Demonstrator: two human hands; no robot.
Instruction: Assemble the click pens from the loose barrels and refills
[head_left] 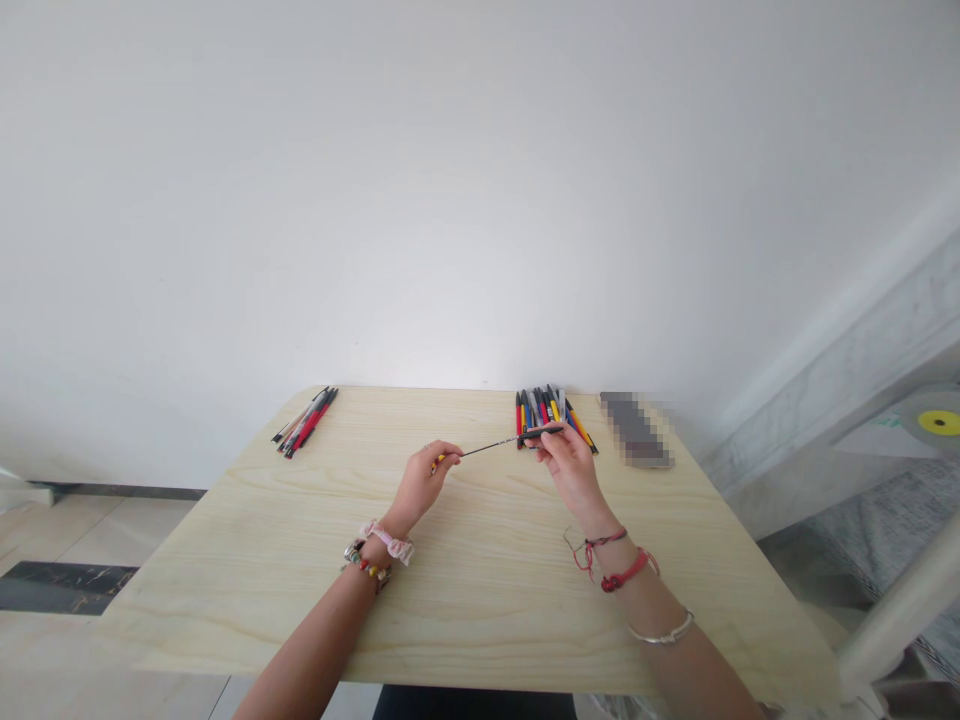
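Over the middle of the table, a thin dark pen refill (489,446) spans the gap between my two hands. My left hand (429,475) is closed in a pinch at its left end, and a small yellow-and-black pen part (437,463) shows among the fingers. At the right end, my right hand (568,462) grips a black pen barrel (541,433), held nearly level. Whether the refill's tip sits inside the barrel is too small to tell. Just beyond my right hand lies a row of pens (546,402) in red, yellow, blue, black and grey, partly covered by the fingers.
Several red, white and black pens (309,420) lie together at the table's far left. A blurred-out dark flat object (637,430) rests at the far right. The light wood table (480,590) meets a white wall behind. A sloping stone-faced structure (862,340) stands on the right.
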